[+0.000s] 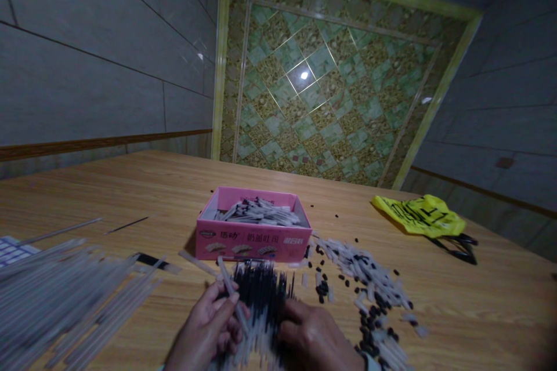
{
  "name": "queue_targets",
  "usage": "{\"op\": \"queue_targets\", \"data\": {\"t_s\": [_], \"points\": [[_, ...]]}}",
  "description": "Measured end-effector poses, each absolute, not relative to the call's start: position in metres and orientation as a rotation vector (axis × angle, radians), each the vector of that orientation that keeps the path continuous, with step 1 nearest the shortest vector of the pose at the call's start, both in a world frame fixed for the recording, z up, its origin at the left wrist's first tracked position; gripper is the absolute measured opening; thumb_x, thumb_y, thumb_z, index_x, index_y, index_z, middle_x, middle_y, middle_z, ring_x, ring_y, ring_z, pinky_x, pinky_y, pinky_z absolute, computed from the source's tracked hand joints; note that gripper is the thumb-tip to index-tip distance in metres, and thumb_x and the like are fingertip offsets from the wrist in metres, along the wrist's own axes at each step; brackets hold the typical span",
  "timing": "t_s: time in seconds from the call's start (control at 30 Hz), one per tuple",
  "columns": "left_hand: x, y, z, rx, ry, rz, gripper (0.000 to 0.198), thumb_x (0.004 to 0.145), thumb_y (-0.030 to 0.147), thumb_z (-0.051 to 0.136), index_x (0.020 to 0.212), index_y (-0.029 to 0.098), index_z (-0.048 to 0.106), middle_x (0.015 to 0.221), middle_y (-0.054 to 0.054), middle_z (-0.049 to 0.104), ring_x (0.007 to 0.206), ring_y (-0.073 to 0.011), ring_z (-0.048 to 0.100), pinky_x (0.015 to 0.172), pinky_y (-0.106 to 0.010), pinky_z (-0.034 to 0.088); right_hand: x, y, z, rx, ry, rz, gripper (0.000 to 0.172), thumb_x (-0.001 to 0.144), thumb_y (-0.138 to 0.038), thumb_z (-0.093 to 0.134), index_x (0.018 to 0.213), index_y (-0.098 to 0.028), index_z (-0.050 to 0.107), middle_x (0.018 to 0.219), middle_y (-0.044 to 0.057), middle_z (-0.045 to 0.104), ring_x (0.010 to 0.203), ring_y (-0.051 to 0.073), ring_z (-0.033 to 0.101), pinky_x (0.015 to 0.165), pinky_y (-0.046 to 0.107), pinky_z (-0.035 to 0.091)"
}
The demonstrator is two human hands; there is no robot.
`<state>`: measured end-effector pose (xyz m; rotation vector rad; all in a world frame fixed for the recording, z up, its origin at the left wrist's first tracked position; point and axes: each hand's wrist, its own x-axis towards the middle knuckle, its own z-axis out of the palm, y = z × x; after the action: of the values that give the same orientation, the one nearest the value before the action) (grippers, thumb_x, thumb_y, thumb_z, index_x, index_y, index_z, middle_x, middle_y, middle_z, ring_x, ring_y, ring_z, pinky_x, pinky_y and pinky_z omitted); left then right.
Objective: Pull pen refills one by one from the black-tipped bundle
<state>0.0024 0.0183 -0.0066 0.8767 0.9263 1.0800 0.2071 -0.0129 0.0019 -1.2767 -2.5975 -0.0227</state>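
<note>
Between the thumb and fingers of my left hand [215,322] is a translucent plastic tube [227,278], tilted with its upper end near the pink box. My right hand [311,330] has its fingers curled at the right edge of a bundle of thin black rods [260,287] with pale lower ends. Its fingertips are partly hidden, and whether they pinch a rod is unclear. Just behind the bundle stands an open pink cardboard box [253,241], filled with a heap of white sticks [261,211] with dark tips.
Many long translucent tubes [65,301] lie at the left. On the right are short clear pieces [369,269] mixed with small black caps [369,324]. Farther right lie a yellow bag [420,214] and black-handled scissors [455,248]. Tiled walls surround the wooden table [174,185].
</note>
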Motion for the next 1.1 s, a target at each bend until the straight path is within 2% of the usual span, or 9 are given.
{"op": "queue_targets", "data": {"t_s": [0.17, 0.27, 0.37, 0.43, 0.63, 0.73, 0.87, 1.0, 1.1], "points": [[0.003, 0.015, -0.001, 0.840, 0.942, 1.087, 0.043, 0.067, 0.040, 0.066, 0.096, 0.020, 0.041, 0.059, 0.001, 0.064, 0.039, -0.0093, 0.050, 0.035, -0.018, 0.034, 0.206, -0.013, 0.000, -1.231, -2.644, -0.222, 0.009, 0.074, -0.013, 0.065, 0.073, -0.018, 0.058, 0.075, -0.002, 0.060, 0.064, 0.011, 0.053, 0.048, 0.024, 0.026], [0.002, 0.014, 0.003, 0.807, 0.962, 1.101, 0.042, 0.067, 0.038, 0.066, 0.095, 0.020, 0.042, 0.060, 0.001, 0.065, 0.040, -0.0088, 0.050, 0.036, -0.018, 0.034, 0.205, -0.015, 0.003, -1.168, -2.667, -0.095, 0.002, 0.077, -0.020, 0.065, 0.078, -0.022, 0.063, 0.078, -0.002, 0.062, 0.068, 0.011, 0.055, 0.050, 0.022, 0.029], [0.002, 0.014, 0.004, 0.770, 0.982, 1.083, 0.044, 0.064, 0.039, 0.068, 0.094, 0.019, 0.043, 0.060, 0.000, 0.066, 0.040, -0.0088, 0.050, 0.037, -0.018, 0.035, 0.204, -0.018, 0.007, -1.114, -2.659, 0.053, 0.010, 0.079, -0.031, 0.063, 0.088, -0.029, 0.067, 0.084, -0.002, 0.061, 0.071, 0.010, 0.056, 0.052, 0.020, 0.032], [0.002, 0.014, 0.003, 0.765, 0.977, 1.083, 0.044, 0.064, 0.038, 0.068, 0.095, 0.019, 0.042, 0.059, 0.000, 0.065, 0.040, -0.0086, 0.050, 0.037, -0.018, 0.034, 0.203, -0.019, 0.009, -1.103, -2.662, 0.092, 0.010, 0.078, -0.033, 0.064, 0.087, -0.031, 0.068, 0.084, -0.003, 0.061, 0.072, 0.011, 0.057, 0.052, 0.021, 0.032], [0.003, 0.015, 0.001, 0.773, 0.954, 1.100, 0.038, 0.070, 0.035, 0.064, 0.096, 0.019, 0.042, 0.060, 0.001, 0.065, 0.040, -0.0076, 0.050, 0.038, -0.017, 0.034, 0.199, -0.019, 0.009, -1.051, -2.658, 0.039, 0.007, 0.076, -0.032, 0.065, 0.081, -0.028, 0.069, 0.079, -0.002, 0.062, 0.065, 0.011, 0.057, 0.047, 0.021, 0.031], [0.002, 0.016, 0.002, 0.763, 0.951, 1.105, 0.040, 0.068, 0.036, 0.066, 0.096, 0.019, 0.042, 0.060, 0.000, 0.066, 0.040, -0.0080, 0.051, 0.037, -0.017, 0.034, 0.199, -0.020, 0.007, -0.962, -2.477, 0.017, 0.009, 0.080, -0.027, 0.059, 0.078, -0.023, 0.067, 0.075, 0.002, 0.063, 0.063, 0.013, 0.057, 0.048, 0.021, 0.035], [0.002, 0.014, 0.007, 0.727, 0.943, 1.117, 0.044, 0.063, 0.036, 0.071, 0.093, 0.019, 0.044, 0.059, 0.000, 0.066, 0.040, -0.0097, 0.053, 0.036, -0.018, 0.037, 0.195, -0.024, 0.007, -0.765, -1.848, 0.320, 0.009, 0.081, -0.021, 0.054, 0.083, -0.020, 0.062, 0.075, 0.005, 0.061, 0.070, 0.017, 0.058, 0.058, 0.025, 0.045], [0.003, 0.013, 0.007, 0.648, 0.956, 1.140, 0.042, 0.058, 0.029, 0.076, 0.087, 0.018, 0.048, 0.059, -0.003, 0.068, 0.043, -0.0124, 0.058, 0.038, -0.019, 0.043, 0.187, -0.027, 0.007, -0.812, -1.149, 0.845, 0.010, 0.075, -0.028, 0.065, 0.078, -0.019, 0.061, 0.075, 0.004, 0.061, 0.061, 0.015, 0.059, 0.051, 0.023, 0.046], [0.003, 0.014, 0.005, 0.592, 0.976, 1.162, 0.037, 0.057, 0.023, 0.077, 0.082, 0.016, 0.052, 0.062, -0.005, 0.070, 0.045, -0.0136, 0.061, 0.039, -0.020, 0.046, 0.185, -0.028, 0.010, -0.801, -0.890, 1.035, 0.017, 0.068, -0.030, 0.072, 0.076, -0.019, 0.062, 0.076, 0.003, 0.062, 0.060, 0.014, 0.061, 0.049, 0.022, 0.047]]}}
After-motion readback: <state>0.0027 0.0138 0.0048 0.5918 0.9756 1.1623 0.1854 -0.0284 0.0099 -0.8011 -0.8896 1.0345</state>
